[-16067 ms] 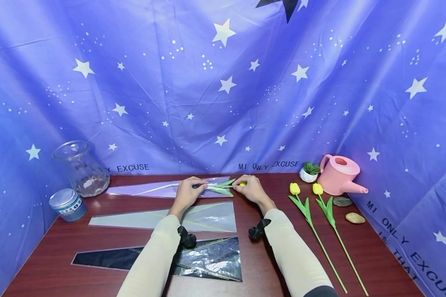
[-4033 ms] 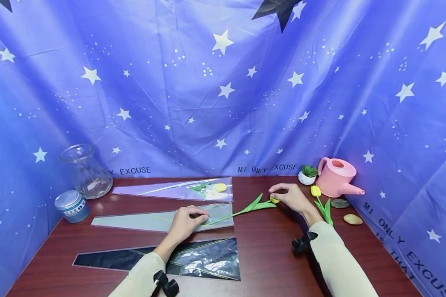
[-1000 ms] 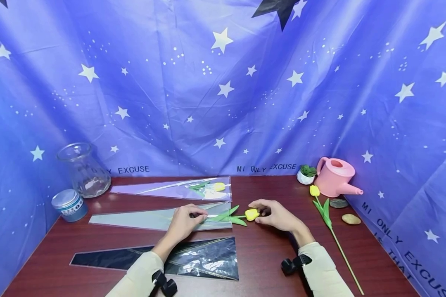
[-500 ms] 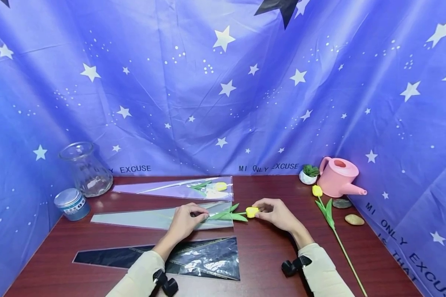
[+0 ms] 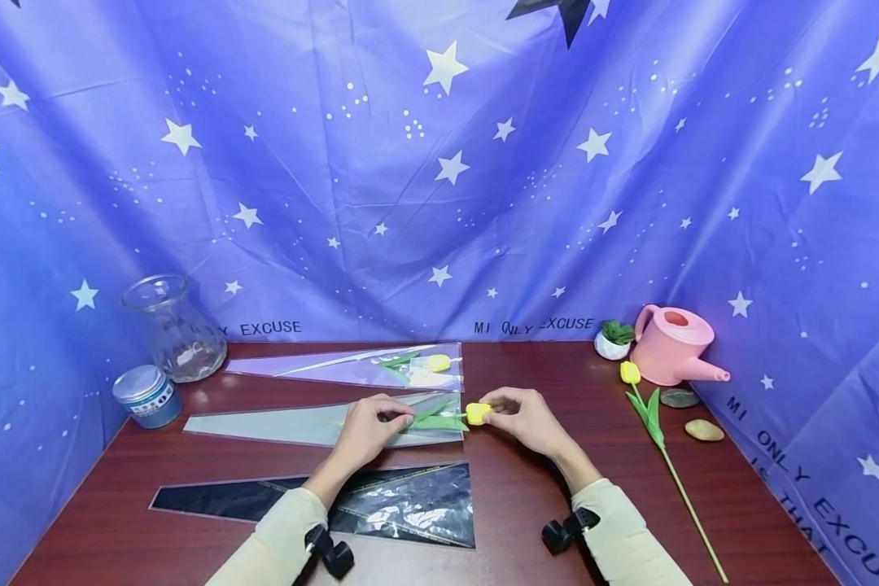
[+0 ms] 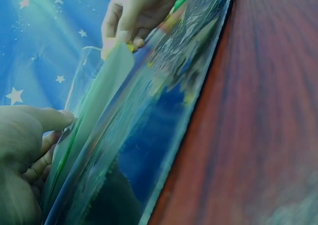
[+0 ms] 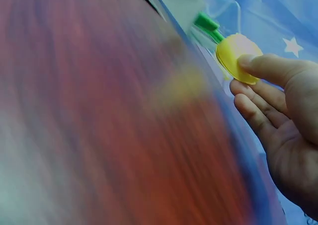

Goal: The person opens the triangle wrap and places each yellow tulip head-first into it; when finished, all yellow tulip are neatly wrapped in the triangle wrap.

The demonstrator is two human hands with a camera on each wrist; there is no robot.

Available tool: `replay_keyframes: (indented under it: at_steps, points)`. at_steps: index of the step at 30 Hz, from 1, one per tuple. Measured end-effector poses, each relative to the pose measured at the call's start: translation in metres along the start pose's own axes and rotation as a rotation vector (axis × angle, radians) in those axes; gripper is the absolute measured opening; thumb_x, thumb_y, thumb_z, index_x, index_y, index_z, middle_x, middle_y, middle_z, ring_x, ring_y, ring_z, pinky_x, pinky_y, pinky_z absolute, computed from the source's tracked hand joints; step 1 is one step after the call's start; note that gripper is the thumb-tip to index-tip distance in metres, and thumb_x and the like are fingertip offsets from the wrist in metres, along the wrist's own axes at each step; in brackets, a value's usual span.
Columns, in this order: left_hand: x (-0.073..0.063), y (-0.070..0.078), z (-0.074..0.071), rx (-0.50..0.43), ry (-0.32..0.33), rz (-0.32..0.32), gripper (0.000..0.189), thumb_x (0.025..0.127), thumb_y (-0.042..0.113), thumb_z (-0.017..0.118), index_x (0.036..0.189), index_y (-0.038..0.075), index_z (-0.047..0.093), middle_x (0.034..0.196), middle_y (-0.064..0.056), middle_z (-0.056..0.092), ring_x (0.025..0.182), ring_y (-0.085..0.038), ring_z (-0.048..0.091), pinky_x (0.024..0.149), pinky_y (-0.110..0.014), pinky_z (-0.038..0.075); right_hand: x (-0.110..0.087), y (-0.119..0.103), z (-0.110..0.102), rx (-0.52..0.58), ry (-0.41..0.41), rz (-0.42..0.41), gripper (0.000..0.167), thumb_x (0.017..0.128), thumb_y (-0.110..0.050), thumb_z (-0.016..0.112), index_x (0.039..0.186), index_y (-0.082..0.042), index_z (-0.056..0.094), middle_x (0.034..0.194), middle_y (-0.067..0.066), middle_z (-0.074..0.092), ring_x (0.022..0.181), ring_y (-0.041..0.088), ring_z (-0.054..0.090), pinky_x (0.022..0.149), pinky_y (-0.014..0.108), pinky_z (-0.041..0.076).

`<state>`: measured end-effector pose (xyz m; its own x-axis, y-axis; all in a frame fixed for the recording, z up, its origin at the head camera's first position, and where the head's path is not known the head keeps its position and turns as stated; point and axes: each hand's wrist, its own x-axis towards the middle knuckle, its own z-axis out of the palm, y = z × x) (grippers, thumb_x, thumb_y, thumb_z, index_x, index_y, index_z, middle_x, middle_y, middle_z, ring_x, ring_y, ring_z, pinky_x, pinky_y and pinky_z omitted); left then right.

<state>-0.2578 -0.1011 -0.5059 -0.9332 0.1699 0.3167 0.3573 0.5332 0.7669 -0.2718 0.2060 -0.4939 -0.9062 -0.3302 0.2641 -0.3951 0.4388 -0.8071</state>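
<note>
In the head view my right hand [image 5: 531, 422] pinches the yellow bloom of an artificial tulip [image 5: 477, 413] between thumb and fingers. Its green leaves and stem lie inside a grey-white flower sleeve [image 5: 264, 426], while the bloom stays just outside the wide right end. My left hand [image 5: 369, 431] pinches the film of that sleeve near its middle. In the left wrist view the sleeve's clear top layer stands lifted at the thumb. Behind lies a purple flower sleeve [image 5: 322, 367] with a yellow tulip [image 5: 438, 363] in it. In front is a black flower sleeve [image 5: 403, 513], flat on the table.
Another tulip [image 5: 652, 423] lies at the right, near two stones [image 5: 704, 430]. A pink watering can [image 5: 670, 346] and a small potted plant [image 5: 613, 340] stand behind it. At the left are a glass vase [image 5: 183, 338] and a blue jar [image 5: 148, 396]. A starry curtain [image 5: 381, 163] closes the back.
The right hand has moved left, sliding the tulip further into the grey-white sleeve. Its leaves now lie almost wholly inside. The left hand has kept its place. Earlier, the purple sleeve received its tulip.
</note>
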Motion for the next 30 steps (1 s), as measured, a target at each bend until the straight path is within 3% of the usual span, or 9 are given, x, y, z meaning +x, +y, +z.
replay_keyframes:
  at_steps: [14,22,30]
  points:
    - [0.000,0.004,-0.002,-0.007,0.004,0.003,0.009,0.088,0.017,0.083,0.093,0.024,0.085,0.093,0.010,0.076,0.074,-0.003,0.060,0.067,-0.021,0.047,0.006,-0.012,0.028,0.021,0.048,0.014,0.019,0.085,-0.009,0.083,0.103,-0.011,0.079,0.093,0.008,0.079,0.080,0.005,0.069,0.074,0.021,0.057]
    - [0.000,0.004,-0.001,-0.005,0.011,0.025,0.009,0.088,0.017,0.083,0.094,0.024,0.085,0.094,0.008,0.076,0.069,-0.002,0.058,0.063,-0.021,0.047,0.009,-0.013,0.041,0.054,0.034,0.002,0.019,0.085,-0.011,0.084,0.104,-0.009,0.080,0.094,0.009,0.080,0.081,0.003,0.070,0.076,0.021,0.058]
    - [0.000,0.007,0.000,0.002,0.036,0.038,0.008,0.087,0.016,0.084,0.092,0.023,0.085,0.092,0.008,0.076,0.077,-0.003,0.064,0.068,-0.021,0.050,0.017,-0.008,0.048,0.098,-0.019,-0.002,0.024,0.086,-0.017,0.084,0.108,-0.010,0.082,0.096,0.009,0.081,0.082,0.003,0.071,0.074,0.020,0.057]
